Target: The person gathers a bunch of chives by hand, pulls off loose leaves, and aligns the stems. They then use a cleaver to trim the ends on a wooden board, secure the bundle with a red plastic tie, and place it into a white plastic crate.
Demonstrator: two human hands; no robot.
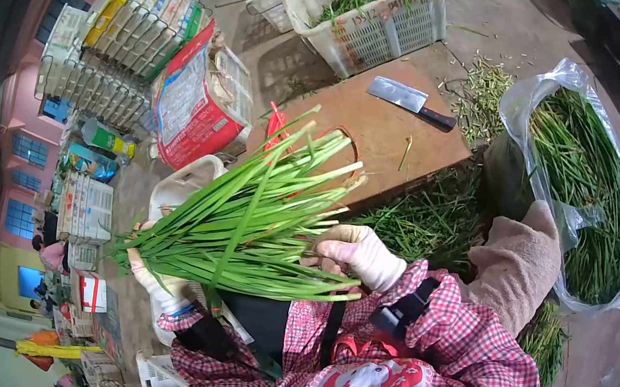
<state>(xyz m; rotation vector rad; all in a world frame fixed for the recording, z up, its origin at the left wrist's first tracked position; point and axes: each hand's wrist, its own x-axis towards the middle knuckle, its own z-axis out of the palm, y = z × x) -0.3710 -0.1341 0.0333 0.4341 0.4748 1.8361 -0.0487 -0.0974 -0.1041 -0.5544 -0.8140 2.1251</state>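
Observation:
A large bunch of Chinese chives [242, 215] lies across the middle of the view, its leafy ends at the left and its pale stalk ends at the right. My left hand [156, 283], in a whitish glove, is wrapped round the leafy end. At the stalk side, my right hand [361, 254] is closed with thumb and fingers pressed on the lower stalks; its fingertips are partly hidden. Beyond the bunch, a cleaver [399, 94] with a dark handle rests on a brown board [341, 101]. A red tie [277, 128] shows behind the leaves.
A clear plastic bag [519, 105] full of green stalks stands at the right. Loose greens [427, 220] lie below the board, with cut bits [488, 92] beyond. A white crate [375, 38] holds greens. Stacked crates [143, 21] and a red-and-white sack [195, 102] stand left.

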